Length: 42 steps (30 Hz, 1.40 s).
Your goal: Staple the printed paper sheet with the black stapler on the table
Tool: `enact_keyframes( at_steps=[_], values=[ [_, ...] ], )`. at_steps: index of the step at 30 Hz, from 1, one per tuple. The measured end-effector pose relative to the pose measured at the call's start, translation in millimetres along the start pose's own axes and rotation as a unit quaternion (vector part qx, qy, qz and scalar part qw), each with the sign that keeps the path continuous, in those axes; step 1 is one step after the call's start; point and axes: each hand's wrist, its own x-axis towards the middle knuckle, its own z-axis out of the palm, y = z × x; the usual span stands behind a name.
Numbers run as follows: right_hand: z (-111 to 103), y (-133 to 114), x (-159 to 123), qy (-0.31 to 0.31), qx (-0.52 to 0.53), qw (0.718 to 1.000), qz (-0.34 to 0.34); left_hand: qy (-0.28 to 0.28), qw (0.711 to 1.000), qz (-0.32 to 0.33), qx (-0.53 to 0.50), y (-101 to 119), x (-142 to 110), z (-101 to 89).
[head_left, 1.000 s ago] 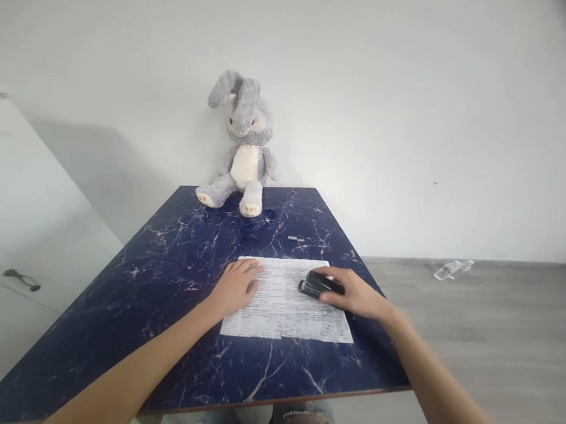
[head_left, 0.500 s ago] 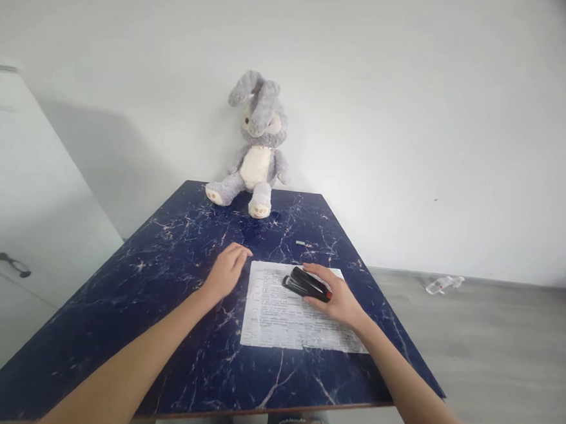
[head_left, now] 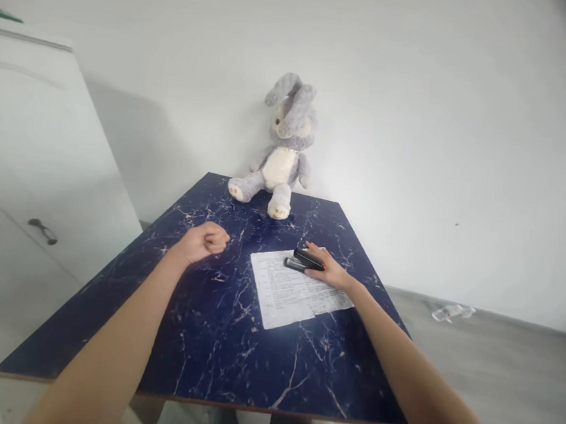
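My right hand [head_left: 328,268] is closed round a black stapler [head_left: 310,260] with a touch of orange at its rear. The stapler lies over the far part of a printed sheet of paper [head_left: 287,290], which sits askew on the table and is partly covered by my hand and forearm. My left hand [head_left: 206,241] makes a fist to the left of the paper, apart from it. Whether anything is inside that fist is hidden.
A grey plush rabbit [head_left: 282,163] sits at the far end of the dark blue marbled table [head_left: 233,363], against the wall. To the left stands a white cabinet [head_left: 49,150] with a dark handle [head_left: 42,231]. A clear plastic bottle [head_left: 452,313] lies on the floor at the right.
My left hand has drawn away to the left and curled into a fist. The paper has turned and shifted away from the near edge, along with my right hand and the stapler. My view has turned left.
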Motion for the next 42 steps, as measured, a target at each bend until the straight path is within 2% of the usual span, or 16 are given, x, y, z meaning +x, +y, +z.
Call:
enact_keyframes(
  at_steps=[3,6,7,9,11,14,18,23,27,30,32,34,36,37,39,42],
  values=[
    [36.3,-44.1,37.2,0.009,-0.004,1.0,-0.006,0.045,0.98,0.171,-0.087,28.9,-32.5,-28.5],
    [78.1,-106.4,87.5,0.017,-0.007,1.0,-0.01,0.051,0.917,0.37,-0.138,48.5,-65.9,-58.9],
    [90.8,-126.6,105.2,0.015,-0.005,1.0,-0.016,0.033,0.894,0.424,-0.143,52.9,-74.9,-68.6],
    [111.9,-161.6,137.8,0.003,0.0,0.999,-0.034,-0.054,0.85,0.506,-0.136,59.7,-87.2,-84.8],
    [126.6,-186.8,163.0,-0.007,0.002,0.999,-0.051,-0.131,0.829,0.53,-0.126,64.1,-92.2,-93.2],
    [138.0,-205.4,180.2,0.0,0.006,0.998,-0.064,-0.149,0.837,0.516,-0.106,66.8,-90.7,-87.6],
    [138.4,-203.9,162.5,0.004,0.013,0.998,-0.062,-0.065,0.871,0.483,-0.065,64.4,-82.0,-64.7],
    [123.5,-179.1,92.4,0.039,0.004,0.999,-0.014,0.05,0.932,0.356,-0.054,54.8,-62.1,-32.6],
    [101.2,-143.0,23.6,0.053,-0.009,0.998,0.029,0.127,0.956,0.264,-0.036,36.6,-26.8,13.6],
    [84.2,-116.3,-18.4,0.076,-0.022,0.994,0.075,0.204,0.967,0.139,0.059,7.4,4.5,48.7],
    [75.4,-106.4,-35.6,0.098,-0.029,0.99,0.1,0.233,0.945,0.06,0.223,-18.7,19.8,63.9],
    [69.0,-105.8,-42.2,0.136,-0.029,0.986,0.097,0.223,0.879,0.04,0.419,-45.1,28.6,71.8],
    [63.6,-112.6,-39.1,0.156,-0.016,0.986,0.056,0.184,0.799,0.059,0.569,-66.9,32.3,74.9],
    [60.5,-117.1,-35.2,0.154,-0.007,0.988,0.033,0.164,0.766,0.069,0.617,-75.0,33.2,75.5],
    [52.3,-124.2,-26.3,0.126,0.009,0.992,0.008,0.129,0.722,0.068,0.676,-85.5,34.6,76.0],
    [32.1,-120.8,-19.4,0.118,0.037,0.992,0.015,0.105,0.698,0.049,0.706,-89.6,37.3,74.5]
  ],
)
